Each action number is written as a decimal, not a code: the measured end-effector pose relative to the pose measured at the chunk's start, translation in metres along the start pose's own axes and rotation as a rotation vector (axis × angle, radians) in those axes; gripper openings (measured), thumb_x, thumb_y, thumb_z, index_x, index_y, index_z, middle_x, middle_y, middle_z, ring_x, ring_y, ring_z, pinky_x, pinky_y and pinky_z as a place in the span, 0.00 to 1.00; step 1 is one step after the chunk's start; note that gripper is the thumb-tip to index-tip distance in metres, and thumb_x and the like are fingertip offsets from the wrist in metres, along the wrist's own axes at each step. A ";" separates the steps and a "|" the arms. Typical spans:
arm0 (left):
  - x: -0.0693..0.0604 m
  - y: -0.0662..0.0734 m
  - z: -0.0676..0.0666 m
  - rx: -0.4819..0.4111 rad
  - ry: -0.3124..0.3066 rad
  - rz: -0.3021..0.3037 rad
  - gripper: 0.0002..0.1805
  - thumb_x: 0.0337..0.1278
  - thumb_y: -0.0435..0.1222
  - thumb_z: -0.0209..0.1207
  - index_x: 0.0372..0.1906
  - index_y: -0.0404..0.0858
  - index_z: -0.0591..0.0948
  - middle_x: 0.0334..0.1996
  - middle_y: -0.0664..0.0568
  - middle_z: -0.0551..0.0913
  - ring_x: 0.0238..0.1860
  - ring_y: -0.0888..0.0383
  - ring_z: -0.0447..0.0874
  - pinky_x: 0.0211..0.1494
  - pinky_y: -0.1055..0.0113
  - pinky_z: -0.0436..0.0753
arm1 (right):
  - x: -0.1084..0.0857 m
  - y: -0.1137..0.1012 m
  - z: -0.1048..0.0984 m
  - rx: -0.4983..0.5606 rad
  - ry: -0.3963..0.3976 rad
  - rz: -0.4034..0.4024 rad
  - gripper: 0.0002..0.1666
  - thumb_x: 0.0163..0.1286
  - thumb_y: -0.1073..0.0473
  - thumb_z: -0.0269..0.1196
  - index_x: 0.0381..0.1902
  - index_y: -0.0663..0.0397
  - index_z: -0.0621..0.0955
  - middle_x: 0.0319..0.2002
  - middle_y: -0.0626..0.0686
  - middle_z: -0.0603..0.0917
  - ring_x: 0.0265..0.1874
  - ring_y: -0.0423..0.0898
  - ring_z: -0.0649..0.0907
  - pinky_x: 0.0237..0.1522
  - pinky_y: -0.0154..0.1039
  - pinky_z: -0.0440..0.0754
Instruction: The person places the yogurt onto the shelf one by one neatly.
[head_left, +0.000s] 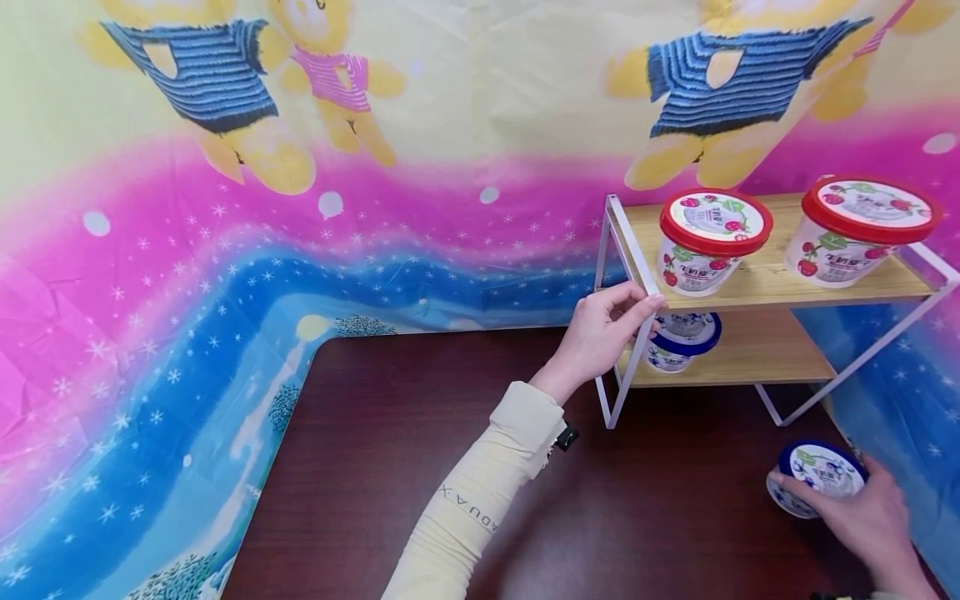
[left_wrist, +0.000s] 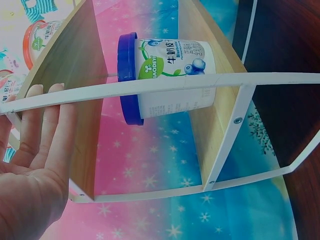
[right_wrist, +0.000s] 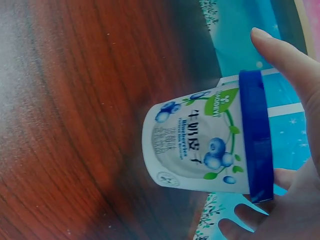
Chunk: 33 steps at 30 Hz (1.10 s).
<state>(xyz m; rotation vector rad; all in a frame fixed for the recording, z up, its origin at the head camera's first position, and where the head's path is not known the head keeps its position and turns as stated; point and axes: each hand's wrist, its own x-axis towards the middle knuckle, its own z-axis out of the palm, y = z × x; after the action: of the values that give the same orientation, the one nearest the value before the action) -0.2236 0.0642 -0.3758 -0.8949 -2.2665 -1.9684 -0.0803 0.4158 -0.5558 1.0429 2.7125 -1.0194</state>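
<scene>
My left hand (head_left: pixel 603 333) is at the left front corner of a two-tier rack (head_left: pixel 862 296), thumb on one side of its white metal frame and fingers on the other. The left wrist view shows those fingers (left_wrist: pixel 57 130) reaching behind the white bar. On the lower shelf, close by, stands a blue-lidded blueberry tub (left_wrist: pixel 175 55). My right hand (head_left: pixel 870 517) holds another blue-lidded blueberry tub (right_wrist: pixel 200 142) by its lid, right of and in front of the rack. Whether this tub's base touches the table cannot be told.
Two red-lidded tubs with berry prints, one at the left (head_left: pixel 712 242) and one at the right (head_left: pixel 862 229), stand on the upper shelf. The dark wooden table (head_left: pixel 375 467) spreads left and in front. A printed cloth (head_left: pixel 420 208) covers the wall behind.
</scene>
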 end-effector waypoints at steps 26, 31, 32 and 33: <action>0.000 0.000 0.000 0.007 0.005 0.005 0.11 0.74 0.45 0.59 0.41 0.41 0.83 0.36 0.56 0.87 0.34 0.65 0.85 0.38 0.67 0.85 | -0.004 0.001 0.005 0.121 -0.046 0.089 0.77 0.62 0.33 0.69 0.76 0.74 0.32 0.74 0.80 0.38 0.70 0.78 0.49 0.68 0.74 0.51; 0.000 0.000 0.000 0.008 0.007 0.004 0.11 0.74 0.45 0.59 0.40 0.42 0.83 0.34 0.59 0.86 0.34 0.65 0.85 0.39 0.67 0.86 | -0.005 0.001 0.005 0.129 -0.054 0.101 0.77 0.63 0.33 0.68 0.76 0.73 0.31 0.74 0.80 0.38 0.70 0.78 0.49 0.67 0.74 0.51; 0.000 0.000 0.000 0.009 0.008 0.006 0.11 0.74 0.45 0.59 0.40 0.42 0.83 0.34 0.59 0.86 0.33 0.65 0.85 0.39 0.67 0.86 | -0.005 0.001 0.004 0.132 -0.052 0.097 0.77 0.63 0.33 0.68 0.76 0.72 0.31 0.74 0.80 0.39 0.69 0.78 0.50 0.67 0.74 0.52; 0.000 0.000 0.000 0.010 0.008 0.008 0.11 0.74 0.45 0.59 0.40 0.42 0.83 0.34 0.59 0.86 0.33 0.65 0.85 0.39 0.67 0.86 | -0.005 0.001 0.004 0.133 -0.048 0.089 0.76 0.63 0.34 0.69 0.76 0.73 0.32 0.73 0.80 0.40 0.69 0.78 0.51 0.67 0.74 0.52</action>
<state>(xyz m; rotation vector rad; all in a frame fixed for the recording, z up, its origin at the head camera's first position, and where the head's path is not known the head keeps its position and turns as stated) -0.2237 0.0645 -0.3760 -0.8915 -2.2628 -1.9521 -0.0765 0.4114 -0.5582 1.1322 2.5658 -1.2069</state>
